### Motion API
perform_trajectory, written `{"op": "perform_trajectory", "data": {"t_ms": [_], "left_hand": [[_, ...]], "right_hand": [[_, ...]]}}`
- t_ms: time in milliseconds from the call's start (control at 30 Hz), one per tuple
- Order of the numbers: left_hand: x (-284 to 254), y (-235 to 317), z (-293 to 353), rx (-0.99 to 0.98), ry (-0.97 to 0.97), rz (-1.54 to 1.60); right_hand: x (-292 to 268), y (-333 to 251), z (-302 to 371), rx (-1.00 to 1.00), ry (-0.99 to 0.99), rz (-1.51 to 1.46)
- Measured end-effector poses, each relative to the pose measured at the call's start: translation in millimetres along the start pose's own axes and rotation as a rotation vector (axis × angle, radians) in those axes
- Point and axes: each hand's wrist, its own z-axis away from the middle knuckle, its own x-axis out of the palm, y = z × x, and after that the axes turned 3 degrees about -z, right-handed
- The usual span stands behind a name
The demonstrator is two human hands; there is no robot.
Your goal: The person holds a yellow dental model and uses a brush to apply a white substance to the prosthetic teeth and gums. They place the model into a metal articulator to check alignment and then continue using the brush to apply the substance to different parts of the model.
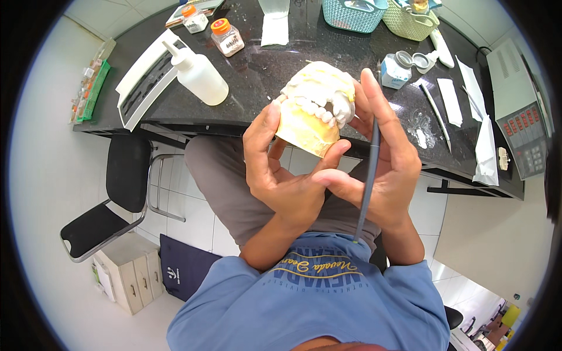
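Note:
Up in front of me is a dental plaster model (310, 133), a yellow base with white teeth meeting a pale upper cast. My left hand (284, 178) is closed round its left side and bottom, thumb and fingers on the plaster. At the model's right side, my right hand (393, 164) has a long, slim grey-blue handled tool (369, 181) lying across its fingers, its lower end pointing toward my shirt. Some right fingers reach behind the model, where their contact is hidden. The tool's upper tip is too small to make out.
A white squeeze bottle (202, 79) stands left on the black table (252, 79), beside orange-lidded jars (227, 40). Right are an open small jar (396, 70), white powder (421, 136), a slim white instrument (436, 114), paper strips (449, 100) and a grey machine (521, 111). Baskets (354, 17) stand behind.

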Motion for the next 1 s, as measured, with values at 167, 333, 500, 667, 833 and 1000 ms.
{"op": "perform_trajectory", "data": {"t_ms": [167, 333, 500, 667, 833, 1000], "left_hand": [[5, -4, -3, 0.157, 0.063, -0.124], [3, -4, 0, 0.277, 0.046, -0.289], [-4, -4, -3, 0.347, -0.005, -0.348], [-12, -9, -2, 0.345, -0.1, -0.272], [-30, -5, -9, 0.309, -0.241, -0.352], [-47, 5, -32, 0.028, -0.335, -0.202]], "right_hand": [[11, 0, -3, -0.004, 0.032, 0.044], [15, 8, -5, 0.005, 0.062, -0.029], [11, 13, -6, -0.024, 0.044, -0.1], [2, 17, -10, -0.023, 0.012, -0.137], [-8, 22, -16, -0.013, -0.01, -0.186], [-13, 20, -22, -0.025, -0.048, -0.27]]}}
